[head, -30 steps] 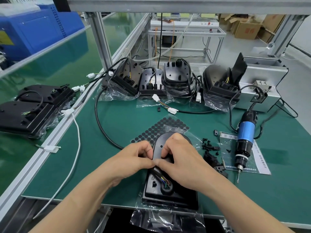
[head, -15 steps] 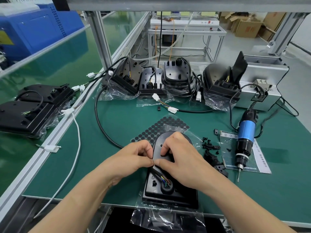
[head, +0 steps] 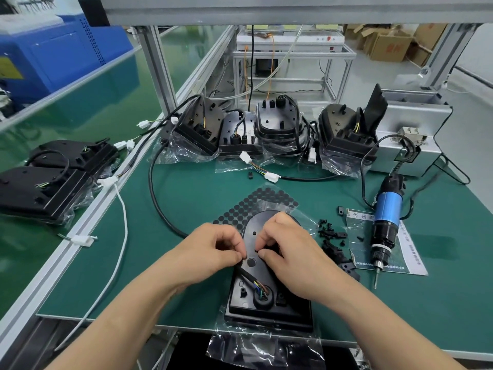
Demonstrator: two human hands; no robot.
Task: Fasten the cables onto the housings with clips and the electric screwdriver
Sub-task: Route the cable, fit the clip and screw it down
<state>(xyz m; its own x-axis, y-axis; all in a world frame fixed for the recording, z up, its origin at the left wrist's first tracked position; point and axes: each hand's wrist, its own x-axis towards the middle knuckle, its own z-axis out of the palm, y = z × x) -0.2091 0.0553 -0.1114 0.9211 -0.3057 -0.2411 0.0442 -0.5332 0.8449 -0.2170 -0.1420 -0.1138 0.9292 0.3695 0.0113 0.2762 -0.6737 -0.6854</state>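
The housing (head: 240, 303) you are working on lies flat at the near edge of the green mat (head: 186, 198), directly in front of you, on a clear plastic bag (head: 266, 351) that hangs over the edge. Its rounded end points away from you. The black cable (head: 246, 275) rises out of the round grommet (head: 262, 296) near the housing's square end, with coloured wires showing where the sheath stops.

Your left hand (head: 210, 249) comes in from the left, knuckles up and fingers curled under. Its thumb and forefinger pinch the cable just above the housing's left edge. Your right hand (head: 290, 257) sits over the right half of the housing with the wrist low and the fingers bent. Its forefinger and thumb tips are drawn close together over the upper face. You cannot tell whether they pinch anything in the dark gap between them. The two hands are near each other but not touching.

Just right of the housing lies a scatter of small black clips (head: 333, 241). Beyond them the electric screwdriver (head: 384, 222) rests on a printed sheet (head: 410, 252), bit toward you. A sheet of black round pads (head: 256, 204) lies just behind the housing. More housings in bags (head: 277, 129) stand in a row along the back of the mat.
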